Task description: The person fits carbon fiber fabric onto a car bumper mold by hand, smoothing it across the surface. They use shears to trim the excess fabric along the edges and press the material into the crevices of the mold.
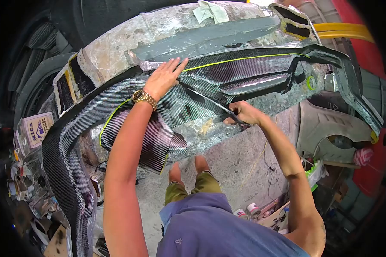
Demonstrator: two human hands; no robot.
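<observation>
Black carbon fibre cloth (103, 98) lies over a long, curved bumper-shaped mould (210, 40). My left hand (163, 79), with a gold watch (144, 99) on the wrist, rests flat on the cloth, fingers stretched out. In my right hand (246, 113) are scissors (208, 99), fingers wrapped round the dark handles. Their long blades point up and left across the cloth, the tips close to my left hand. A loose flap of cloth (154, 137) hangs over the mould's near side. Thin yellow-green lines (240, 58) run along parts of the cloth.
A roll of green tape (311, 83) sits on the mould at right. Beyond it stands a grey fender-like panel (330, 128). A box (38, 128) and clutter fill the left side. White tubs (253, 209) stand on the floor near my legs.
</observation>
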